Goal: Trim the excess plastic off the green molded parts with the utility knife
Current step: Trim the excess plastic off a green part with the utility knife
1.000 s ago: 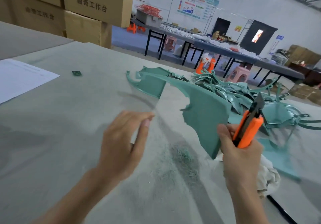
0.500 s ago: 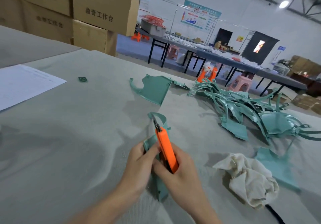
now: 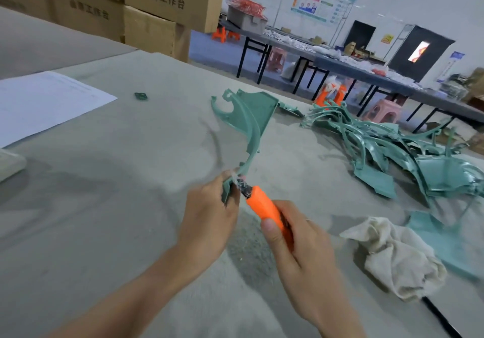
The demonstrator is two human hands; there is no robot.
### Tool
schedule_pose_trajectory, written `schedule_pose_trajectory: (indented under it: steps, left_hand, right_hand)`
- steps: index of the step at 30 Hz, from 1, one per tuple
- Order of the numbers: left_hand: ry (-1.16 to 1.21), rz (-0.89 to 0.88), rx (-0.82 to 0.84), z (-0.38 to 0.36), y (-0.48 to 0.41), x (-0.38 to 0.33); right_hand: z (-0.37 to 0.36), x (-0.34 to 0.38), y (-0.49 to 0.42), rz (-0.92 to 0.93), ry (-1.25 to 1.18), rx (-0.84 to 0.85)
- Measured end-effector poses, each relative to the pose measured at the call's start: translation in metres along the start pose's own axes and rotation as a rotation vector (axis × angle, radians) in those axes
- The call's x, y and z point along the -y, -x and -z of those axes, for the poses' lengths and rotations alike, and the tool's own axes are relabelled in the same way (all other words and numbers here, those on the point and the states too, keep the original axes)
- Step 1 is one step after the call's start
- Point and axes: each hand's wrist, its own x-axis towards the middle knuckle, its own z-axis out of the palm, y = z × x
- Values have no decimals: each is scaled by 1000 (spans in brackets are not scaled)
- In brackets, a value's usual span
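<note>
My left hand (image 3: pixel 209 217) grips the lower end of a curved green molded part (image 3: pixel 252 138), which rises away from me above the table. An orange utility knife (image 3: pixel 267 209) is held in my right hand (image 3: pixel 301 253), thumb along its body. Its blade end meets the part right beside my left fingertips, where the picture is blurred. Behind the held part, another flat green part (image 3: pixel 262 104) lies on the table. A tangled pile of green parts (image 3: pixel 379 141) sits at the right.
The table has a grey felt cover (image 3: pixel 104 180) with fine shavings (image 3: pixel 248 248) under my hands. A crumpled white rag (image 3: pixel 392 253) and a flat green piece (image 3: pixel 432 233) lie right. A paper sheet (image 3: pixel 39 101) and a small green scrap (image 3: pixel 141 96) lie left. Cardboard boxes (image 3: pixel 157 2) stand behind.
My left hand, open a second ago, now grips the green part. The right hand brought the knife down and inward, and its blade has moved to the part's lower end.
</note>
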Motion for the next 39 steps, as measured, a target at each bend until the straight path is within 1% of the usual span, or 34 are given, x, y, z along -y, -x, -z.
schedule_pose_trajectory:
  steps: [4, 15, 23, 29, 39]
  left_hand:
    - [5, -13, 18, -2, 3, 4]
    - [-87, -9, 80, -10, 5, 11]
    - [-94, -38, 87, -8, 6, 5]
    - [-77, -107, 75, -4, 7, -1]
    - [-121, -98, 83, -2, 7, -3]
  right_hand:
    - [-1, 0, 1, -5, 0, 5]
    - [4, -7, 1, 34, -4, -35]
    - [3, -7, 2, 32, -62, -54]
    - [4, -10, 2, 43, -86, -79]
    - [3, -12, 3, 63, -82, -80]
